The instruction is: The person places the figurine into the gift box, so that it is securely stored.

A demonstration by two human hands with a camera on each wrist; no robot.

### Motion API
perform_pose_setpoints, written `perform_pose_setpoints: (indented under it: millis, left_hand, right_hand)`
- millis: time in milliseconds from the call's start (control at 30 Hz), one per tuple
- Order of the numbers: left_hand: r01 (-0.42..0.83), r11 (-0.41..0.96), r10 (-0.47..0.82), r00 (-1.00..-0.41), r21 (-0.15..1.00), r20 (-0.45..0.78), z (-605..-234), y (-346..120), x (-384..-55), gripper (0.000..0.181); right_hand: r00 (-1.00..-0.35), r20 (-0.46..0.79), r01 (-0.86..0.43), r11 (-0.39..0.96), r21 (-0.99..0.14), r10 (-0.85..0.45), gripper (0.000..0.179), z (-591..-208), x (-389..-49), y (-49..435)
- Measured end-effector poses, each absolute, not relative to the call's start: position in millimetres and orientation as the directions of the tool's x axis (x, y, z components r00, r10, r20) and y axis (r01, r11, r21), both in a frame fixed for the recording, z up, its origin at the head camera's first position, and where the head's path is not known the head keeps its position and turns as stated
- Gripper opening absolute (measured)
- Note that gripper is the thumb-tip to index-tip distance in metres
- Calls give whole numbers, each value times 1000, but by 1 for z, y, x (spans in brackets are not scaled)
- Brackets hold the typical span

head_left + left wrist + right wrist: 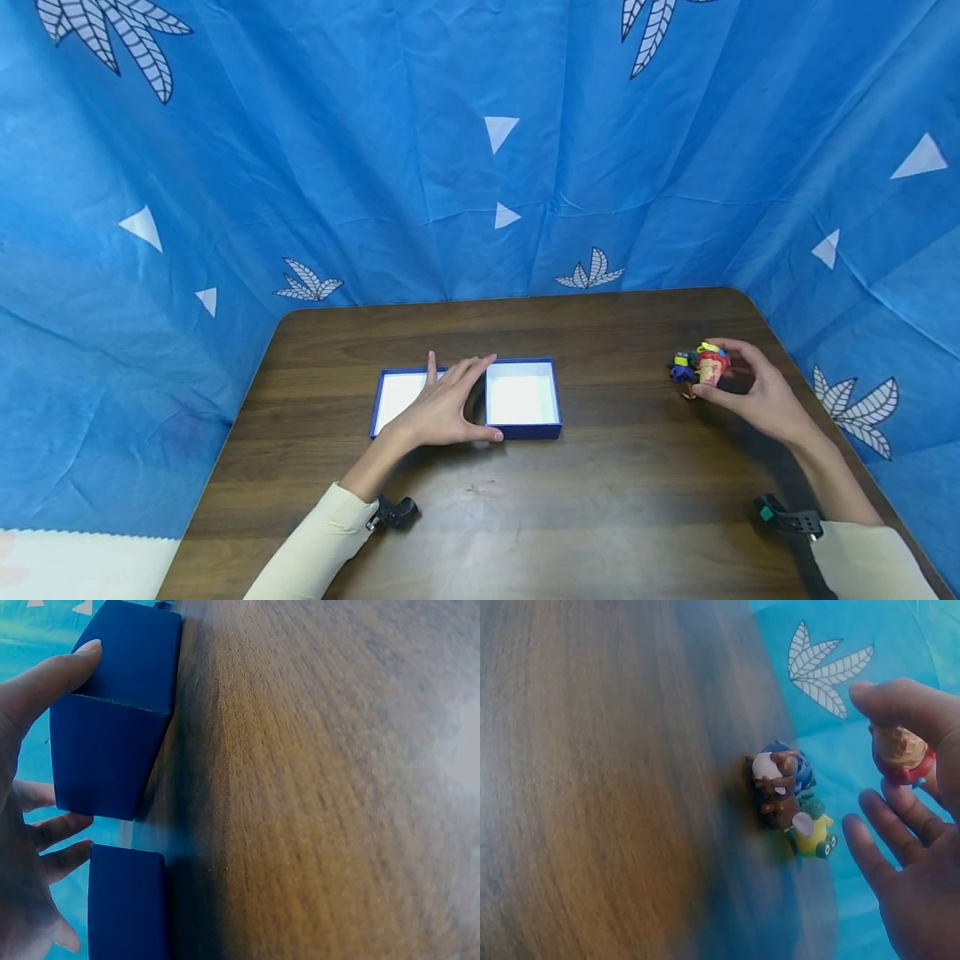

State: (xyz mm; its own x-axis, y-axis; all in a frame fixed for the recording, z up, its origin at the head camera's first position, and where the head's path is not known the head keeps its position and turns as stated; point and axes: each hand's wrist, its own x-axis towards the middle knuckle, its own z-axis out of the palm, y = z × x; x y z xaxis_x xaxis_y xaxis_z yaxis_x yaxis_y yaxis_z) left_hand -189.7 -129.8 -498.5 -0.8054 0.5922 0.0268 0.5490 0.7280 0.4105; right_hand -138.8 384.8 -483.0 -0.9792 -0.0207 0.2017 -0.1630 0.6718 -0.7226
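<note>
My left hand (442,408) spans the near left corner of an open blue box (522,432) with a white inside. In the left wrist view its thumb presses the front wall of the blue box (135,660), with fingertips behind at the far side. A second blue-rimmed piece (396,396), also white inside, lies under that hand to the left. My right hand (761,396) pinches a small toy figure (711,365) with a tan waffle-cone part and red trim between thumb and fingers. Beside it stand several small toy figures (780,784), coloured brown, blue, green and yellow.
The brown wooden table (600,500) has a raised-looking far edge against a blue patterned curtain (420,150), which also hangs along both sides. Black bands with small devices (397,512) are strapped to both wrists.
</note>
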Motion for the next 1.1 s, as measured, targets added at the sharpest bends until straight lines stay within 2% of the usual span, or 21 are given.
perform_pose_setpoints:
  millis: [267, 600, 833, 1100]
  left_hand:
    - [554, 737, 590, -807, 386, 31, -498, -130, -189, 125]
    - [549, 734, 589, -808, 400, 28, -498, -129, -189, 125]
    - [545, 743, 585, -811, 388, 18, -498, -129, -189, 126]
    - [548, 744, 583, -812, 383, 29, -500, -129, -188, 125]
  right_hand:
    - [-967, 256, -193, 656, -730, 0, 76, -482, -143, 380]
    - [-966, 258, -202, 645, -737, -8, 79, -481, -142, 373]
    - [-967, 256, -198, 633, -748, 0, 74, -478, -142, 368]
    - [-954, 299, -240, 603, -761, -3, 81, -483, -147, 368]
